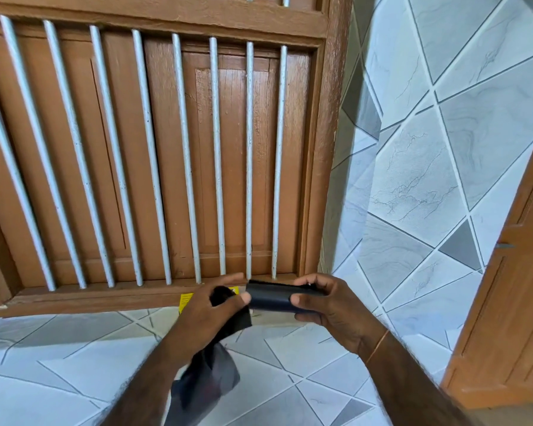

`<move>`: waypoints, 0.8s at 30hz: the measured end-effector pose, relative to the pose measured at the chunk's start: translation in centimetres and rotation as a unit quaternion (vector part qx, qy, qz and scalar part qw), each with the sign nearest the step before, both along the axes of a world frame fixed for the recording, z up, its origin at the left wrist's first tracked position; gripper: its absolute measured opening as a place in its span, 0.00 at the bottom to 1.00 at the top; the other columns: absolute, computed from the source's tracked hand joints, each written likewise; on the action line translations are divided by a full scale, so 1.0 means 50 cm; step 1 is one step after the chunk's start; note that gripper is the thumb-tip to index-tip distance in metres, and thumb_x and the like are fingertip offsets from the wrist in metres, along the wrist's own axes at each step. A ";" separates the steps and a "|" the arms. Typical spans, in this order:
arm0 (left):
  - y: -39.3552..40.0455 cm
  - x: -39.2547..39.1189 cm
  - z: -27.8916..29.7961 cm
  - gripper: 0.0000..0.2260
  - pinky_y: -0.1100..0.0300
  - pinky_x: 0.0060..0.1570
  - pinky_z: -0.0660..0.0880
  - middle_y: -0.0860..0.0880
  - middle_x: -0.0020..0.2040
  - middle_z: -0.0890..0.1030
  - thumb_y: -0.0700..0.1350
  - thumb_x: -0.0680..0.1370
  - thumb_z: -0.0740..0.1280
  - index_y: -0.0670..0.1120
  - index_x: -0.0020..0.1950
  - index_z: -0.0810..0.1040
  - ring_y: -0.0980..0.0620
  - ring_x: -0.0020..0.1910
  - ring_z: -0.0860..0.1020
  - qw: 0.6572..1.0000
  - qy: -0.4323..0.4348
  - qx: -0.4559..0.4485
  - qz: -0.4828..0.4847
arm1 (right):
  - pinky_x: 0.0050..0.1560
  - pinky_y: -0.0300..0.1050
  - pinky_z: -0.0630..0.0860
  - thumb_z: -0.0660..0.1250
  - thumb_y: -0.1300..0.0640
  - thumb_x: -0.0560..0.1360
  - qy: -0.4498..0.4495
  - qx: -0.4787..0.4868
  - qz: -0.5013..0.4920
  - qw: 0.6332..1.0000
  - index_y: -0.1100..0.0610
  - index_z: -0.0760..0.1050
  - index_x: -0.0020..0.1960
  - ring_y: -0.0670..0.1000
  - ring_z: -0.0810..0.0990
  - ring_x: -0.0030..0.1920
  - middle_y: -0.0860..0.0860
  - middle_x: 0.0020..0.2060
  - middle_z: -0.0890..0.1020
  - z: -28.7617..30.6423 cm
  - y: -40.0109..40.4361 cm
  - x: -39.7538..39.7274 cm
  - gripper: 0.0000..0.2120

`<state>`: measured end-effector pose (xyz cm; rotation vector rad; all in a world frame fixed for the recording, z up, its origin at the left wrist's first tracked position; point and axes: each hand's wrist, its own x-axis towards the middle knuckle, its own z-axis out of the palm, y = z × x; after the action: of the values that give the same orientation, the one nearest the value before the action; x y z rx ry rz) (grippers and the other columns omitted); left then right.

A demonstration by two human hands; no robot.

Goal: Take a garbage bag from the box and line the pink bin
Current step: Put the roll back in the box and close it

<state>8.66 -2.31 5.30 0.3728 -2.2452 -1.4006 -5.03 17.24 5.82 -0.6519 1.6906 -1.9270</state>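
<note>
My right hand grips a dark roll of garbage bags, held level just below the window sill. My left hand pinches the loose black garbage bag at the roll's left end; the bag's free length hangs down under my left forearm. A yellow box shows only as a small corner behind my left hand, on the sill ledge. The pink bin is out of view.
A brown wooden window with white vertical bars fills the wall ahead. Grey and white tiled wall runs to the right and below the sill. A brown wooden door stands at the right edge.
</note>
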 end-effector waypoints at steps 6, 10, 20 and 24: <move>-0.101 -0.014 -0.063 0.16 0.58 0.37 0.70 0.49 0.41 0.75 0.57 0.77 0.62 0.49 0.33 0.72 0.45 0.42 0.80 0.899 -0.146 -0.362 0.200 | 0.39 0.47 0.82 0.75 0.68 0.68 -0.007 -0.023 -0.132 0.991 0.59 0.78 0.44 0.57 0.82 0.43 0.57 0.47 0.78 -0.039 0.015 -0.043 0.10; -0.074 -0.055 -0.066 0.14 0.56 0.48 0.76 0.52 0.59 0.77 0.52 0.74 0.66 0.54 0.59 0.78 0.46 0.52 0.81 0.897 -0.154 -0.385 0.150 | 0.41 0.50 0.82 0.76 0.68 0.67 -0.003 -0.007 -0.134 0.991 0.59 0.77 0.45 0.61 0.82 0.47 0.59 0.48 0.79 -0.062 -0.018 -0.044 0.11; -0.115 -0.131 -0.079 0.33 0.51 0.52 0.77 0.49 0.61 0.75 0.56 0.66 0.74 0.53 0.69 0.69 0.44 0.57 0.78 0.846 -0.315 -0.419 0.091 | 0.44 0.51 0.84 0.75 0.67 0.69 0.012 -0.009 -0.164 0.986 0.63 0.77 0.50 0.61 0.81 0.53 0.61 0.53 0.79 -0.089 -0.075 -0.059 0.12; -0.122 -0.147 -0.082 0.34 0.50 0.54 0.77 0.49 0.64 0.74 0.54 0.68 0.74 0.51 0.71 0.66 0.44 0.59 0.78 0.833 -0.327 -0.437 0.095 | 0.41 0.48 0.84 0.76 0.66 0.68 0.026 0.001 -0.159 0.987 0.61 0.77 0.49 0.59 0.81 0.51 0.60 0.52 0.79 -0.097 -0.087 -0.071 0.12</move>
<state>1.33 -8.43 1.20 0.7863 -2.9706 -0.0039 -8.60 12.88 0.97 -0.4557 1.9243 -2.1377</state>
